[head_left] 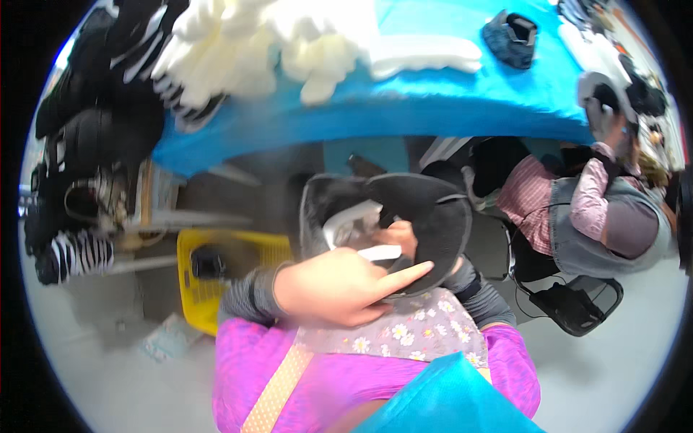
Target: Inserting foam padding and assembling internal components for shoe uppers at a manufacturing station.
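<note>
Blue-covered table (pixel 361 119) beyond, left hand (pixel 336 285) I saw half-curled, forefinger laid on a rounded black cap-like piece (pixel 437 216), grey-edged, white-lined at left, above the lap, right hand (pixel 402 237) partly hidden, both grips unclear to me.

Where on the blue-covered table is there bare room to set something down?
Bare cloth shows behind the white stack, left of the dark cap. The table's left is crowded with cream pieces.
</note>
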`<action>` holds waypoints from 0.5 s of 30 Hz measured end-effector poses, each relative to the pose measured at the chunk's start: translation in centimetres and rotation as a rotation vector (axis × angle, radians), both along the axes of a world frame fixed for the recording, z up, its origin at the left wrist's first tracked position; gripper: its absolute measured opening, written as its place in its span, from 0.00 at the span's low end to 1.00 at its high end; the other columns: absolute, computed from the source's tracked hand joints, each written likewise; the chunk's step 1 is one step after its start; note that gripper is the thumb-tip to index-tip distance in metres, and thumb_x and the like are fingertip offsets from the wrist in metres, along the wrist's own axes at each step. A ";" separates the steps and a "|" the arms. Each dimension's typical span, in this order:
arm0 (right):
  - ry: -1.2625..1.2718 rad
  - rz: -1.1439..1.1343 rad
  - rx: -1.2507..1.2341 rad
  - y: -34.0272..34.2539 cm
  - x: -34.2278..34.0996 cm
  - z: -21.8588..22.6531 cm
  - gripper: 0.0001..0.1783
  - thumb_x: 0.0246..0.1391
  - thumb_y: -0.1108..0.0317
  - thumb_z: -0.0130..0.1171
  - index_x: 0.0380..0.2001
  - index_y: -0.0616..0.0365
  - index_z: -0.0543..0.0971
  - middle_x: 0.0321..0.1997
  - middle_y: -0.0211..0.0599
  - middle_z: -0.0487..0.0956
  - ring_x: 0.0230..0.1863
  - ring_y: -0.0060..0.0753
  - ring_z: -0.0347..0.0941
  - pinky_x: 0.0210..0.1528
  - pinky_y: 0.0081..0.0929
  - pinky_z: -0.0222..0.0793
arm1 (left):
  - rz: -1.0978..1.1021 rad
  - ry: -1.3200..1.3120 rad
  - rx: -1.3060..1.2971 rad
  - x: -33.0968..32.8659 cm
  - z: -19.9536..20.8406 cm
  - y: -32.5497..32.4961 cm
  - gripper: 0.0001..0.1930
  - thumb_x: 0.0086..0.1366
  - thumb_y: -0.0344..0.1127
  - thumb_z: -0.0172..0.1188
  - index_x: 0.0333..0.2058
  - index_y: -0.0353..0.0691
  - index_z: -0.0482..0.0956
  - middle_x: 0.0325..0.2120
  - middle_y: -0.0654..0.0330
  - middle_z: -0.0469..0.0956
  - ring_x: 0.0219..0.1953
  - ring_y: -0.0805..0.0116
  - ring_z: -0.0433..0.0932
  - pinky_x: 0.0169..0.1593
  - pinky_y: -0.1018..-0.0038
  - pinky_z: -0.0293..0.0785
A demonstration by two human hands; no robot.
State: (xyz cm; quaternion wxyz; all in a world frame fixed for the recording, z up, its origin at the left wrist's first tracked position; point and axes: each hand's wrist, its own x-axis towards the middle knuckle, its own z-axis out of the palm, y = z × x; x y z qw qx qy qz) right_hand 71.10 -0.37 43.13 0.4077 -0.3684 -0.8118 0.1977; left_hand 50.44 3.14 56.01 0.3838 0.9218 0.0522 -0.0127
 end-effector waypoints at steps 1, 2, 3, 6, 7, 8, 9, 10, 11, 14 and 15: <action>0.009 -0.003 -0.011 -0.3 0.2 -0.3 0.22 0.34 0.66 0.69 0.39 0.57 0.81 0.38 0.40 0.82 0.37 0.41 0.78 0.42 0.32 0.74 | -0.030 0.005 -0.004 0.1 0.2 0.2 0.40 0.59 0.37 0.59 0.68 0.40 0.54 0.20 0.54 0.77 0.21 0.53 0.77 0.26 0.60 0.73; 0.021 0.004 -0.016 -0.3 0.3 -0.7 0.22 0.34 0.66 0.69 0.38 0.57 0.81 0.37 0.39 0.82 0.36 0.41 0.79 0.42 0.32 0.74 | -0.018 -0.005 -0.043 0.2 -0.5 0.1 0.40 0.59 0.38 0.60 0.68 0.40 0.54 0.19 0.54 0.76 0.20 0.55 0.77 0.25 0.61 0.73; 0.035 -0.008 -0.020 -0.3 0.5 -1.2 0.21 0.34 0.66 0.69 0.38 0.57 0.81 0.37 0.39 0.82 0.36 0.41 0.79 0.41 0.31 0.75 | -0.052 0.022 -0.025 0.6 -0.1 0.4 0.41 0.57 0.37 0.62 0.67 0.35 0.55 0.16 0.56 0.75 0.20 0.55 0.77 0.25 0.64 0.73; 0.041 -0.104 0.003 0.3 0.7 -2.0 0.20 0.33 0.68 0.69 0.36 0.57 0.82 0.36 0.38 0.83 0.34 0.39 0.79 0.40 0.30 0.75 | 0.047 -0.056 0.036 0.6 0.0 0.9 0.33 0.56 0.40 0.62 0.61 0.38 0.68 0.13 0.57 0.74 0.17 0.57 0.77 0.23 0.63 0.72; -0.004 -0.129 0.046 0.5 0.8 -2.0 0.20 0.33 0.68 0.69 0.36 0.58 0.82 0.36 0.38 0.83 0.34 0.39 0.79 0.39 0.29 0.75 | 0.045 -0.073 0.027 0.4 0.2 1.0 0.33 0.56 0.40 0.62 0.60 0.37 0.69 0.13 0.57 0.73 0.17 0.57 0.76 0.23 0.63 0.72; -0.135 -0.138 0.155 1.0 1.0 -1.8 0.18 0.36 0.70 0.69 0.37 0.58 0.82 0.37 0.39 0.83 0.36 0.40 0.80 0.41 0.30 0.76 | 0.049 -0.060 0.046 0.2 0.2 1.0 0.36 0.54 0.40 0.64 0.62 0.38 0.67 0.17 0.58 0.74 0.21 0.58 0.78 0.26 0.64 0.73; -0.269 -0.146 0.267 2.0 1.2 -0.8 0.17 0.39 0.71 0.68 0.38 0.57 0.82 0.38 0.39 0.83 0.39 0.40 0.81 0.43 0.31 0.77 | 0.053 -0.051 0.067 0.0 0.3 1.0 0.39 0.51 0.39 0.65 0.63 0.39 0.65 0.22 0.58 0.76 0.25 0.59 0.79 0.29 0.65 0.73; -0.143 -0.084 0.033 3.0 1.5 1.0 0.17 0.41 0.73 0.64 0.39 0.59 0.81 0.40 0.39 0.82 0.44 0.39 0.79 0.48 0.32 0.75 | 0.078 0.016 0.132 -0.1 1.0 1.1 0.39 0.50 0.39 0.66 0.63 0.40 0.66 0.25 0.58 0.76 0.28 0.59 0.79 0.33 0.65 0.74; -0.043 -0.110 -0.095 3.6 1.9 1.2 0.16 0.43 0.72 0.63 0.40 0.58 0.81 0.42 0.38 0.81 0.46 0.40 0.78 0.51 0.34 0.72 | 0.078 0.074 0.202 0.1 1.6 1.3 0.40 0.48 0.39 0.66 0.63 0.41 0.67 0.29 0.58 0.76 0.32 0.60 0.79 0.36 0.65 0.74; 0.130 -0.103 -0.301 5.3 2.6 -1.3 0.16 0.47 0.68 0.58 0.42 0.55 0.81 0.45 0.37 0.81 0.53 0.43 0.76 0.60 0.40 0.66 | 0.203 0.059 0.318 -0.6 -0.6 0.8 0.42 0.45 0.39 0.68 0.62 0.40 0.67 0.35 0.56 0.74 0.39 0.58 0.77 0.45 0.64 0.74; -0.241 -0.070 -0.063 5.7 2.0 0.0 0.16 0.48 0.68 0.57 0.43 0.55 0.79 0.44 0.38 0.80 0.52 0.45 0.76 0.61 0.44 0.65 | 0.300 -0.017 0.381 -1.0 -1.4 0.8 0.42 0.45 0.39 0.68 0.62 0.39 0.67 0.37 0.55 0.74 0.41 0.58 0.76 0.47 0.65 0.73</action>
